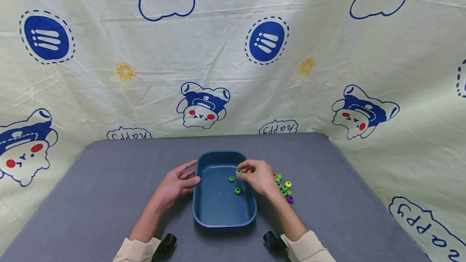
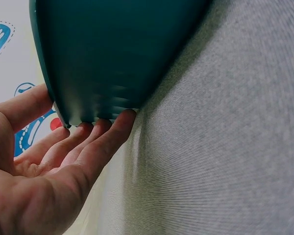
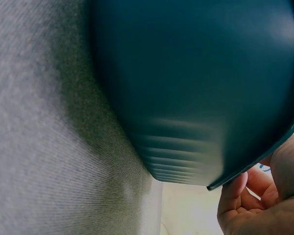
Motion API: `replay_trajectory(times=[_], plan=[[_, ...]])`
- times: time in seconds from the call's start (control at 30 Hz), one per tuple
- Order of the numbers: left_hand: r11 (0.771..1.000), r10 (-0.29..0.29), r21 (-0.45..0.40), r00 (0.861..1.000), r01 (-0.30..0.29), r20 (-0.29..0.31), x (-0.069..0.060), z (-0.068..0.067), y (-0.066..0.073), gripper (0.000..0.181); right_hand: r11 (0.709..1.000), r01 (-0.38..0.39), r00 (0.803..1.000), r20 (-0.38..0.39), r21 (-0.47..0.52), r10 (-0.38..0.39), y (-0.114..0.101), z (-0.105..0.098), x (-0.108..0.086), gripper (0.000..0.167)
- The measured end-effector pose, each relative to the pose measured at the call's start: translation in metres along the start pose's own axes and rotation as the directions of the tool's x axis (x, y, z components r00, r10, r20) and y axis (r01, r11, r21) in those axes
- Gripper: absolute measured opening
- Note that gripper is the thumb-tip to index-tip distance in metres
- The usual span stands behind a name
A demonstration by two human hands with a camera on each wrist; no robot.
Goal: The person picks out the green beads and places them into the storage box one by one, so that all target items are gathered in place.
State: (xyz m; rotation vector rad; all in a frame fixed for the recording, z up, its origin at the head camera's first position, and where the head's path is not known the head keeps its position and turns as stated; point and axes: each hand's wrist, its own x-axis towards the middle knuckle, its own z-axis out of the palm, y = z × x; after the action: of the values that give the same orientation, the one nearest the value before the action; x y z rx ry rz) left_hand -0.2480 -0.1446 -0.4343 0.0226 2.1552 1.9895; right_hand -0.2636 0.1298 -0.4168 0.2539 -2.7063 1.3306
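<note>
A deep blue plastic tray [image 1: 223,220] with rounded corners stands in the middle of the table, and green beads [image 1: 238,191] lie in it. Against its left wall rests my left hand [image 1: 177,183], fingers fairly straight and thumb at the rim; the left wrist view shows the fingertips [image 2: 123,117] touching the outer side. Over the right rim reaches my right hand [image 1: 259,175], pinching a green bead [image 1: 238,171] between thumb and fingertips above the tray. In the right wrist view the tray's wall [image 3: 196,88] fills much of the picture, and the bead is hidden.
Right of the tray, partly behind my right wrist, lies a loose group of beads, mostly green, with a yellow bead [image 1: 288,184], a purple bead [image 1: 290,199] and an orange one. A grey cloth covers the table [image 1: 120,189]. Behind hangs a printed curtain [image 1: 233,72].
</note>
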Motion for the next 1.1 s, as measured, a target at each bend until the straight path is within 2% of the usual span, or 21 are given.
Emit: replay_trajectory(times=[1.1], plan=[[1.000, -0.004, 0.004, 1.000, 0.004, 0.002, -0.0002, -0.0010, -0.0002, 0.061, 1.000, -0.001, 1.000, 0.025, -0.003, 0.001, -0.0006, -0.0003, -0.0005, 0.018]])
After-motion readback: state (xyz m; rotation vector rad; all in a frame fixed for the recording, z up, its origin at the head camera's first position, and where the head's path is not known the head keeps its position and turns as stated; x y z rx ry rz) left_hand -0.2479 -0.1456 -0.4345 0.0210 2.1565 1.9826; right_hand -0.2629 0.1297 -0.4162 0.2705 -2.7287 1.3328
